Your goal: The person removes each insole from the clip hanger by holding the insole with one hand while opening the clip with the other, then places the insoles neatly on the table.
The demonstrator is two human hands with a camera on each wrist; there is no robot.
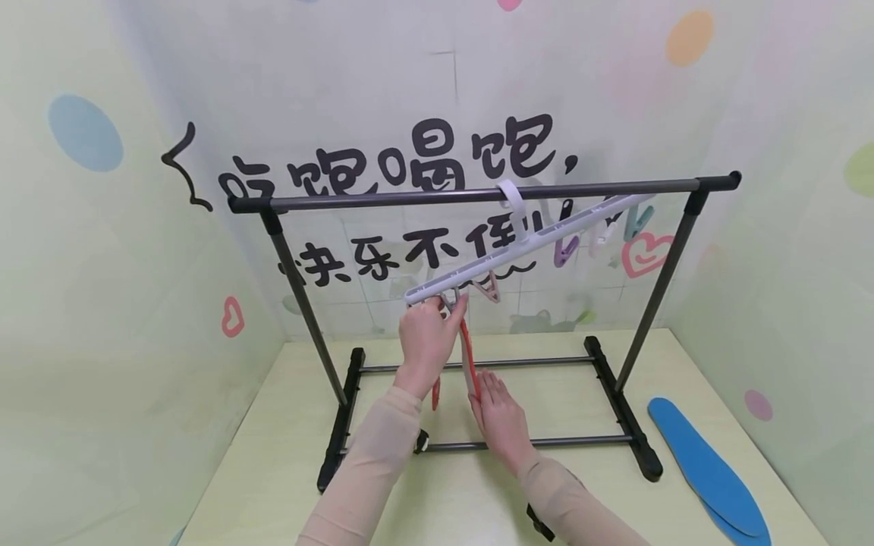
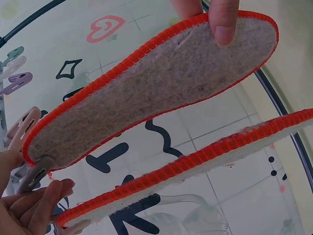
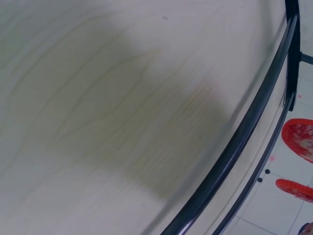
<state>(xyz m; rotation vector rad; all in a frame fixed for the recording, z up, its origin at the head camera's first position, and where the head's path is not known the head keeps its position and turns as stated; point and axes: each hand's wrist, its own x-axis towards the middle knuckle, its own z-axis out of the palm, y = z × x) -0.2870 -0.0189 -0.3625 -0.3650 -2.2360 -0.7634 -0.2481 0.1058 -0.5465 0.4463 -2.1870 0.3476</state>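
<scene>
A lilac clip hanger (image 1: 478,265) hooks over the rack's top bar and tilts down to the left. Under its low end, my left hand (image 1: 429,334) pinches a grey clothes peg (image 2: 35,176), which sits at one end of a grey felt insole (image 2: 146,93) with red stitched edging. The insole's other end is held by my right hand (image 1: 501,417), its thumb lying on the felt in the left wrist view. A second red-edged insole (image 2: 195,156) hangs beside it, seen nearly edge-on; the left fingers partly hide its top. Both insoles show only partly in the right wrist view.
A black and grey rack (image 1: 437,199) stands on the pale wooden table (image 1: 273,455). More pegs, among them a pink one (image 1: 488,288) and a purple one (image 1: 565,250), hang along the hanger. Blue insoles (image 1: 710,470) lie stacked at the right.
</scene>
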